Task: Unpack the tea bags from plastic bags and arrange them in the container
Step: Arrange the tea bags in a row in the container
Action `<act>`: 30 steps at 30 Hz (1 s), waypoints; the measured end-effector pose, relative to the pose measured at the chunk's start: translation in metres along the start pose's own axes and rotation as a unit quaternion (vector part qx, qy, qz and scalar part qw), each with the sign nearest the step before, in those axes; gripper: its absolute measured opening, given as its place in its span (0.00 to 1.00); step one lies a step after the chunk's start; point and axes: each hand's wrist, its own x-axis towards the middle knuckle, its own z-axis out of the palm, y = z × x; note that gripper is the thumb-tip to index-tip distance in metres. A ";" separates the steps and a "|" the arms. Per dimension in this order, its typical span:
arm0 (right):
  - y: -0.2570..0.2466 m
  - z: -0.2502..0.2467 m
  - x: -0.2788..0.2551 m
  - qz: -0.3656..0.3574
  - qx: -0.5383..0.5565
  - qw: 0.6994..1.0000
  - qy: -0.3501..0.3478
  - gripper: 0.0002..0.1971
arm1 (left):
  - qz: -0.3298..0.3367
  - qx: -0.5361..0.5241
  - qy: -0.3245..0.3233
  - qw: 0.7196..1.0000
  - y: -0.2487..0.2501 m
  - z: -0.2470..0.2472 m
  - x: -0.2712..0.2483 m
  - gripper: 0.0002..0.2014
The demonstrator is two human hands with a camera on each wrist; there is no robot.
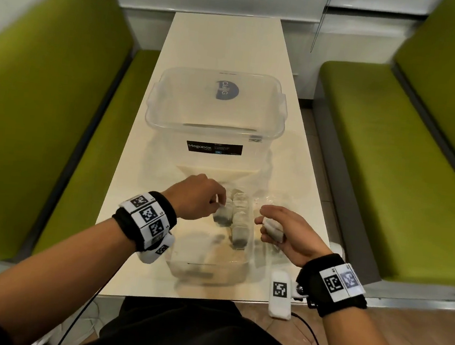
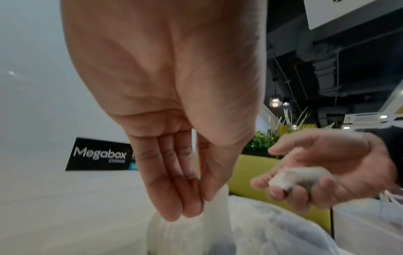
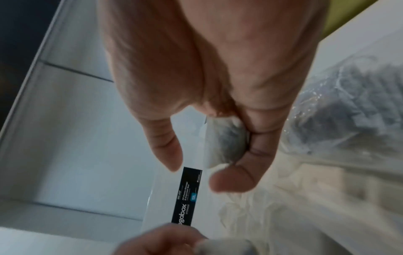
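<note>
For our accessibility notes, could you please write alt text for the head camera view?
Seen from above, the left hand pinches a tea bag from the clear plastic bag while the right hand holds another tea bag. Beyond them on the white table stands an empty clear container, between green benches.

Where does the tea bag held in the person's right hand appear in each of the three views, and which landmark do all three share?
Head view: the tea bag lies lower right of centre, in the right hand.
Left wrist view: right of centre, curled fingers round it.
Right wrist view: centre, against the palm.
Shared landmark: the black Megabox label on the clear container.
</note>
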 end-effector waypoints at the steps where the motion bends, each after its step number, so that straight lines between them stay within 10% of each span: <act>1: -0.001 -0.002 0.000 0.006 0.020 1.000 -0.004 0.15 | -0.004 0.002 -0.010 1.000 0.000 0.005 0.003 0.09; 30: 0.002 0.000 -0.003 -0.007 -0.056 0.995 -0.080 0.26 | -0.019 -0.069 0.060 0.996 0.000 0.014 0.011 0.08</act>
